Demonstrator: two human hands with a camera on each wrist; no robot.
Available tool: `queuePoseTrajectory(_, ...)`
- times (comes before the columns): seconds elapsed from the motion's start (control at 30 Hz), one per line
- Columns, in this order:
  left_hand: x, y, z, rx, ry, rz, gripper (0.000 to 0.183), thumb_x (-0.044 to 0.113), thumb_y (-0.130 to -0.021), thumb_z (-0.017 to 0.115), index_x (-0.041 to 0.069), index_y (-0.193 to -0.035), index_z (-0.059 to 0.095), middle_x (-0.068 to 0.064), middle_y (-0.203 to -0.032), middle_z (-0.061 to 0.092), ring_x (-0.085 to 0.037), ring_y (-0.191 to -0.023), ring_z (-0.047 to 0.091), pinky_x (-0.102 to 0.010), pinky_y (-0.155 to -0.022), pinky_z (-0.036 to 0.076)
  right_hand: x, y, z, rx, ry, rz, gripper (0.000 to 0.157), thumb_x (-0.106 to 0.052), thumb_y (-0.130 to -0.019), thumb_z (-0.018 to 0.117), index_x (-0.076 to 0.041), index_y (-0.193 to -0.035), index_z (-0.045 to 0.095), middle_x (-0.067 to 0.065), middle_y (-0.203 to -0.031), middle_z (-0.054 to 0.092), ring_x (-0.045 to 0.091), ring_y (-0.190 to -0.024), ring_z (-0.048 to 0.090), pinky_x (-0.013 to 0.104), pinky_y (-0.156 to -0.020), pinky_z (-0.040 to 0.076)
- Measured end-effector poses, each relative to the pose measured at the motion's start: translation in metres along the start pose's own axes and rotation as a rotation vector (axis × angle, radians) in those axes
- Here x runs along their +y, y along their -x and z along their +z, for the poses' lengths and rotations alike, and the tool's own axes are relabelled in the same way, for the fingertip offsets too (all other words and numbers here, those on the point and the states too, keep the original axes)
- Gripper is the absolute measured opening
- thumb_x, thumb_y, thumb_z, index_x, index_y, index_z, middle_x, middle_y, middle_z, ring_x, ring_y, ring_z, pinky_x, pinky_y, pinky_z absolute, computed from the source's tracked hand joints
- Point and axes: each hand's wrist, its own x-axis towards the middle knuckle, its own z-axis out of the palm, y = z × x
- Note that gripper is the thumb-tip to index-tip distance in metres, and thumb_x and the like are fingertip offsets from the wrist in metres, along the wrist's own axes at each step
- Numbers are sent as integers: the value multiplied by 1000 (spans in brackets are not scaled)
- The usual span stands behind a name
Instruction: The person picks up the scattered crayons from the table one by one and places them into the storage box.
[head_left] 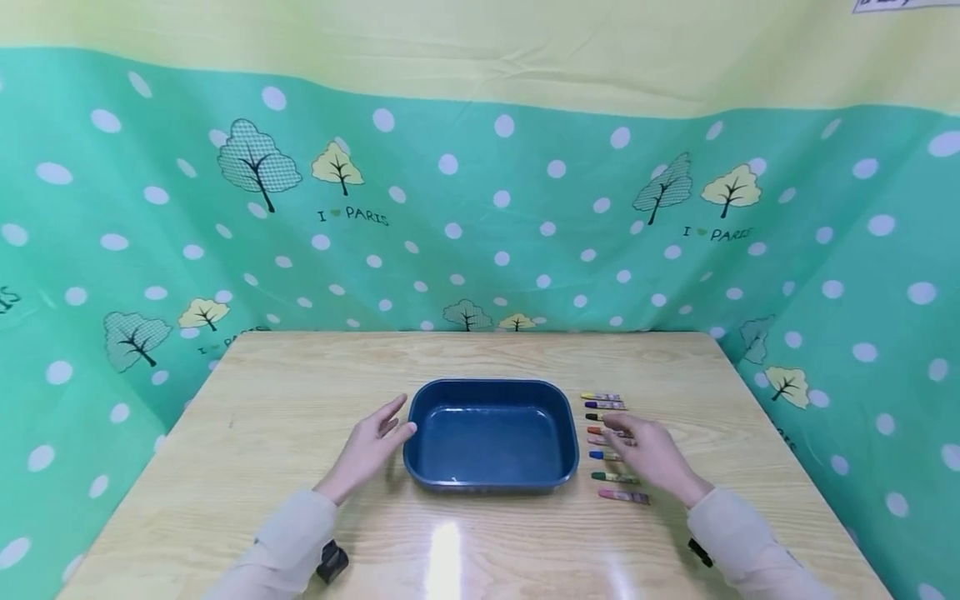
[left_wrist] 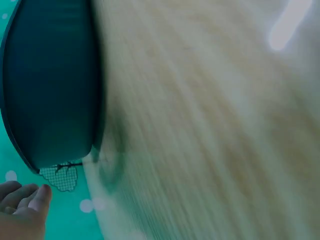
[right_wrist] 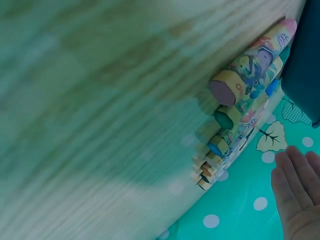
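Note:
A dark blue rectangular basin rests on the table between the two hands. At its left side is my left hand, thumb and fingertips right at the rim, fingers relaxed around nothing. To the right of the basin, several oil pastels lie in a column, from a yellow pastel at the far end to a pink pastel nearest me. Over the middle of that column hovers my right hand, hiding parts of some pastels. The right wrist view shows its fingers extended, holding nothing.
The light wooden table meets a green dotted curtain along its back and sides. A small black object sits by the left sleeve, and another dark piece by the right sleeve.

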Motion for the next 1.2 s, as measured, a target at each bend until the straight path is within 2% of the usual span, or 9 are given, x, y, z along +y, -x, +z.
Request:
queuePoseTrajectory(0.13, -6, -15, 1, -39, 115, -18, 65, 18, -89, 58, 1, -143, 27, -18, -148, 27, -34, -133, 32, -39, -108, 34, 0, 2, 1, -35, -19, 6, 31, -18, -91, 55, -3, -118, 60, 14, -114, 63, 22, -88, 64, 32, -70, 55)
queuePoseTrajectory(0.23, -13, -23, 2, -67, 154, -30, 69, 13, -87, 60, 0, -144, 23, -20, -149, 24, -33, -136, 27, -39, -110, 30, 0, 3, 2, -33, -15, -11, 31, -19, -91, 55, -5, -117, 61, 12, -113, 64, 22, -93, 63, 37, -76, 55)
queuePoseTrajectory(0.37, -21, -25, 5, -89, 166, -47, 72, 8, -85, 61, 1, -145, 21, -20, -149, 23, -33, -135, 27, -40, -109, 29, 2, 3, 4, -49, -24, -23, 31, -19, -90, 56, -6, -118, 60, 11, -113, 64, 26, -100, 62, 44, -86, 53)
queuePoseTrajectory(0.57, -23, -23, 12, -43, 246, -25, 68, -3, -84, 56, 1, -144, 24, -24, -146, 27, -37, -131, 32, -42, -106, 33, 4, 2, 5, -75, -81, 6, 30, -16, -90, 55, -5, -118, 60, 12, -114, 64, 25, -100, 62, 41, -83, 55)
queuePoseTrajectory(0.67, -22, -22, 16, -15, 254, -16, 65, -5, -84, 53, 0, -143, 26, -24, -145, 29, -37, -130, 35, -43, -105, 34, 7, -1, 2, -43, -98, 8, 28, -15, -90, 55, -4, -116, 61, 13, -114, 64, 27, -100, 62, 40, -81, 55)
queuePoseTrajectory(0.8, -20, -21, 20, 10, 242, -11, 63, -6, -84, 51, -1, -142, 27, -24, -144, 31, -37, -130, 36, -43, -105, 34, 14, -14, -6, 46, -175, 13, 28, -10, -89, 56, -3, -116, 60, 16, -113, 63, 30, -102, 61, 40, -84, 54)
queuePoseTrajectory(0.93, -18, -20, 24, 25, 235, -6, 62, -7, -84, 50, -1, -142, 28, -25, -144, 32, -37, -129, 36, -43, -105, 34, 26, -34, -18, 110, -265, 43, 31, -9, -89, 57, 0, -118, 58, 16, -113, 64, 30, -103, 61, 33, -85, 54)
queuePoseTrajectory(1.07, -16, -20, 27, 35, 240, -5, 62, -6, -84, 51, -1, -142, 28, -24, -144, 32, -36, -129, 36, -42, -105, 33, 44, -56, -25, 109, -310, 69, 36, -16, -89, 59, 1, -121, 56, 17, -114, 63, 30, -104, 60, 28, -84, 54)
queuePoseTrajectory(1.2, -14, -20, 29, 34, 271, -12, 61, -4, -85, 52, 0, -142, 29, -23, -145, 31, -34, -130, 35, -39, -106, 31, 66, -76, -21, 61, -340, 90, 40, -17, -88, 61, 2, -123, 54, 19, -117, 61, 33, -106, 58, 35, -88, 53)
